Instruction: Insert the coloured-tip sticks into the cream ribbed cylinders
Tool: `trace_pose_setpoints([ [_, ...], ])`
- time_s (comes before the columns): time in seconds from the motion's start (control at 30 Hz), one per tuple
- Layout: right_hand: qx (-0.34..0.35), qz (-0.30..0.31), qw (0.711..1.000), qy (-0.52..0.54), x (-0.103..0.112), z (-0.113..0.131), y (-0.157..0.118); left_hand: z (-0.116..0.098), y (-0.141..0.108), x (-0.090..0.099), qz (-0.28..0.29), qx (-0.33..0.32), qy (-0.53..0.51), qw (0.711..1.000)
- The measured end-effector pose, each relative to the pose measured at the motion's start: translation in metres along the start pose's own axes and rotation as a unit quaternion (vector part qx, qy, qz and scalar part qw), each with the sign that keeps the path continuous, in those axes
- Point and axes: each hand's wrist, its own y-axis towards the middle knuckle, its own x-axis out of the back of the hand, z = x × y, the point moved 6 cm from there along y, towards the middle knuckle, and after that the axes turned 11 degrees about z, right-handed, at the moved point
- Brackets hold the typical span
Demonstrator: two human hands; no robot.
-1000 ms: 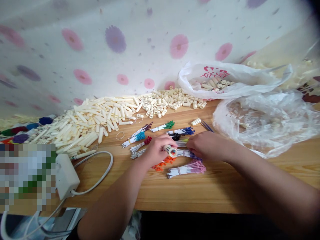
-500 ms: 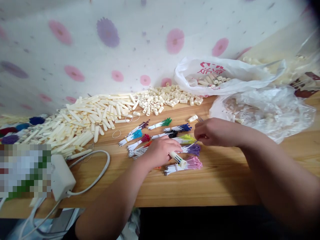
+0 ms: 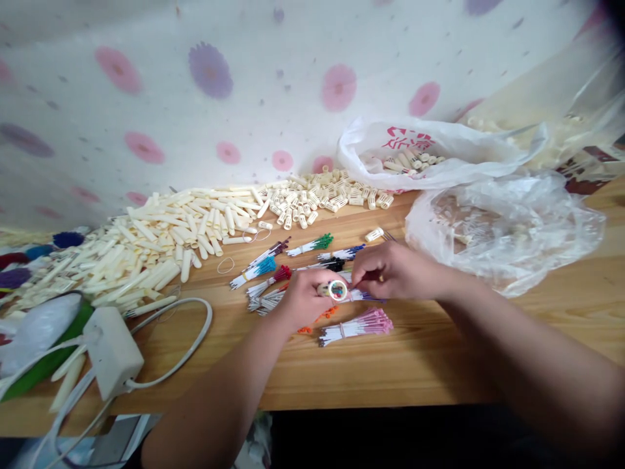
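Note:
My left hand (image 3: 305,296) is closed around a cream multicolour pen barrel (image 3: 323,289). The barrel's round end faces me, with several coloured tips showing inside. Close on its right, my right hand (image 3: 390,270) is pinched on a thin pen refill, mostly hidden by the fingers. Around and under the hands lie bundles of white refills with coloured ends: pink refills (image 3: 356,326), green refills (image 3: 312,244), light blue refills (image 3: 254,271), dark red refills (image 3: 268,280) and blue refills (image 3: 342,253). Purple and black bundles are partly covered.
Heaped cream pen tubes (image 3: 161,238) lie at the back left, beside small slotted sleeves (image 3: 312,198). One sleeve (image 3: 374,234) lies apart. Two plastic bags (image 3: 508,228) (image 3: 439,172) stand on the right. A white power strip (image 3: 114,352) with cables sits at the front left.
My left hand has raised and turned the barrel so its end faces me. My right hand has moved left from the purple refills to the barrel's end.

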Motion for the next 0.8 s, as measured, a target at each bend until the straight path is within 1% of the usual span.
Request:
trace_pose_setpoints([
  [0.07, 0.011, -0.041, 0.999, 0.033, -0.009, 0.0, 0.008, 0.001, -0.001, -0.003, 0.01, 0.022, 0.01, 1.0],
  [0.13, 0.009, -0.072, 0.994, 0.086, -0.014, -0.003, 0.011, 0.003, -0.002, -0.002, -0.002, 0.038, -0.002, 0.999],
  [0.2, 0.001, -0.078, 0.984, 0.16, -0.016, -0.008, 0.012, 0.006, -0.004, 0.0, -0.014, 0.05, -0.036, 0.998],
  [0.3, 0.0, -0.063, 0.967, 0.247, -0.017, -0.011, 0.01, 0.006, -0.007, 0.002, -0.015, 0.066, -0.071, 0.995],
  [0.37, 0.007, -0.072, 0.964, 0.256, -0.015, -0.012, 0.009, 0.003, -0.008, 0.004, -0.014, 0.069, -0.088, 0.994],
  [0.47, 0.018, -0.089, 0.967, 0.238, -0.013, -0.011, 0.008, -0.003, -0.009, 0.008, -0.02, 0.061, -0.105, 0.992],
  [0.6, 0.023, -0.107, 0.969, 0.221, -0.013, -0.008, 0.008, -0.009, -0.008, 0.01, -0.015, 0.042, -0.091, 0.995],
  [0.8, 0.028, -0.117, 0.97, 0.212, -0.012, -0.004, 0.008, -0.007, -0.009, 0.008, 0.001, 0.038, -0.068, 0.997],
])
